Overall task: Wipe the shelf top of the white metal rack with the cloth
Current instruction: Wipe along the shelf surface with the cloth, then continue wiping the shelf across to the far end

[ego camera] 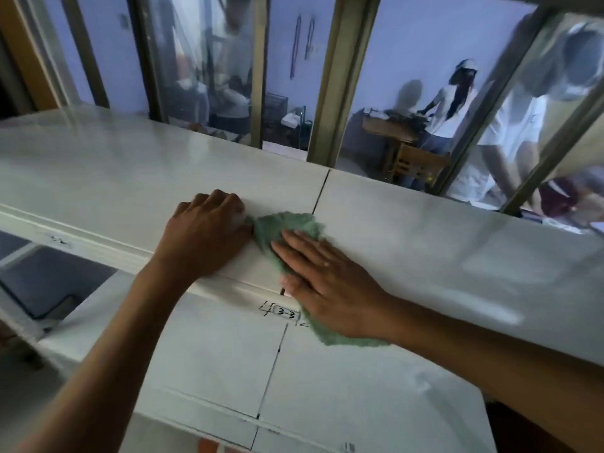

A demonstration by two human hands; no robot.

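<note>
A green cloth [287, 225] lies spread on the white metal rack's shelf top [441, 243], over the seam between two panels and down over the front edge. My right hand [327, 279] lies flat on the cloth with straight fingers, pressing it down. My left hand [206, 233] rests on the shelf top just left of the cloth, fingers curled under, and its fingertips seem to pinch the cloth's left edge. The part of the cloth beneath my right palm is hidden.
A window frame with olive metal bars [340, 80] rises right behind the shelf; people and a wooden table [389, 125] show through the glass. A label reading 3-3 [286, 312] marks the rack front. At lower left the rack opens onto a dark grey bin [55, 282].
</note>
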